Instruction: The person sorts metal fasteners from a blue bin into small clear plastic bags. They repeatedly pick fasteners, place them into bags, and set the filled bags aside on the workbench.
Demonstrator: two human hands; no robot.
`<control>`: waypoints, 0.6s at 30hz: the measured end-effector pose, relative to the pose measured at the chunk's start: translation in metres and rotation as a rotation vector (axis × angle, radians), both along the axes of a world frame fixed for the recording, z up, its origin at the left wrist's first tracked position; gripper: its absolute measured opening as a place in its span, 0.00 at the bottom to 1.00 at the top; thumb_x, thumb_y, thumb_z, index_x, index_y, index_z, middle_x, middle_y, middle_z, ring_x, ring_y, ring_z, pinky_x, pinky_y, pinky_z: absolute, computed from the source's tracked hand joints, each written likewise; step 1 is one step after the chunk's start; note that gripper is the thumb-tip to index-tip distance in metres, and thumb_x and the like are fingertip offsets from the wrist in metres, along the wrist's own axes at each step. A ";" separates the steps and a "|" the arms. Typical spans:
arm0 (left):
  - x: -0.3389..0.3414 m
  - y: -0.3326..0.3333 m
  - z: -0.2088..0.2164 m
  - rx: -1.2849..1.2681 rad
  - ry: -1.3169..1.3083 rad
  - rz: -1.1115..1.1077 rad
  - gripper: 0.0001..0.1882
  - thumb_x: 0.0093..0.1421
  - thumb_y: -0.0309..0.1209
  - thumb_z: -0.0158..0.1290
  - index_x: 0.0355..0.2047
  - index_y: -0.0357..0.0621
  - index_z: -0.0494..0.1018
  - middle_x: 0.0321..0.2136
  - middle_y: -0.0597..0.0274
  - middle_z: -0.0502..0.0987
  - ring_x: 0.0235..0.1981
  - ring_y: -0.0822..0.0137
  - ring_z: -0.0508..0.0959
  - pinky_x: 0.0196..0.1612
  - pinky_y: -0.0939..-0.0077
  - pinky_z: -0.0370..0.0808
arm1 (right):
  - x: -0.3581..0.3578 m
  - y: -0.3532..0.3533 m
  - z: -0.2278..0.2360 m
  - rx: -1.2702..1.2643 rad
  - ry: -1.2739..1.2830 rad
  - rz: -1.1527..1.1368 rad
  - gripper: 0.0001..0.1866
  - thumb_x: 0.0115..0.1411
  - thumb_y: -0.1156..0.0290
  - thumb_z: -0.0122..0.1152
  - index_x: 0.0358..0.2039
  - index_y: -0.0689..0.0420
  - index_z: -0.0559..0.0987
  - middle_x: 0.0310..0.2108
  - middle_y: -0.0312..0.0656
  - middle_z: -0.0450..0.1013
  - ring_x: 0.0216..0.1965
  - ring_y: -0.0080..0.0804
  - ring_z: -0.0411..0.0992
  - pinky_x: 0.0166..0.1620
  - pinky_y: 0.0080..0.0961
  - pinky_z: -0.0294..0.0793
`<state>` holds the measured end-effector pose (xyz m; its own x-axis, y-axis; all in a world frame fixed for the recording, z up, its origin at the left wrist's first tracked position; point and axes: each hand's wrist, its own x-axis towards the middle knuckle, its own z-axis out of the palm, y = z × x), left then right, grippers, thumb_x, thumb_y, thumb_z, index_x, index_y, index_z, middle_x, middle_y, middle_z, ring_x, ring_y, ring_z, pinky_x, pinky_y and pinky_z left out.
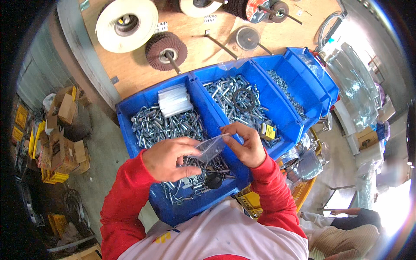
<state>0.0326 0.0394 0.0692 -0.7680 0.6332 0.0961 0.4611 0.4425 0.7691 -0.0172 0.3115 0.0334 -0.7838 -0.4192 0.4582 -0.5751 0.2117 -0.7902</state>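
Nearest the camera, the wearer's white shirt front fills the lower centre, with red sleeves rising on either side. Ahead of it, the right hand pinches one corner of a clear plastic bag between thumb and forefinger. The left hand is parted, thumb apart from the fingers, with its fingertips at the bag's left end; whether they touch it cannot be told. The bag hangs between the two hands, above the leftmost blue bin.

This bin contains metal bolts, hook-ended ones towards its near end, together with a black round piece and, at the far end, a stack of clear sleeves. The second bin, adjoining on the right, holds further bolts, a black ring and a small yellow-and-black box. A third holds finer hardware.

Beyond the bins, a wooden panel carries rods with a large cream disc and a brown flap disc. Cardboard boxes stand on the floor at left; another person is partly visible at lower right.
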 end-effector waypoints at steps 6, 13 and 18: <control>0.018 0.015 0.036 0.368 0.480 0.315 0.07 0.58 0.23 0.66 0.38 0.37 0.83 0.32 0.52 0.85 0.26 0.70 0.83 0.28 0.75 0.78 | 0.035 -0.011 0.044 -0.385 -0.025 -0.121 0.06 0.68 0.75 0.62 0.36 0.64 0.77 0.31 0.41 0.78 0.34 0.25 0.77 0.39 0.23 0.74; 0.034 0.039 0.081 0.834 0.238 0.356 0.34 0.58 0.25 0.66 0.63 0.28 0.66 0.31 0.59 0.83 0.28 0.78 0.78 0.36 0.81 0.74 | 0.049 -0.034 0.084 -0.656 0.184 -0.139 0.05 0.69 0.76 0.61 0.36 0.62 0.73 0.28 0.37 0.73 0.27 0.20 0.69 0.32 0.19 0.68; 0.027 0.051 0.093 0.610 0.451 0.285 0.16 0.56 0.26 0.68 0.43 0.32 0.81 0.25 0.62 0.80 0.24 0.77 0.76 0.29 0.80 0.71 | 0.057 -0.033 0.098 -0.593 0.234 -0.126 0.05 0.69 0.77 0.61 0.37 0.62 0.73 0.29 0.37 0.72 0.26 0.19 0.69 0.31 0.18 0.67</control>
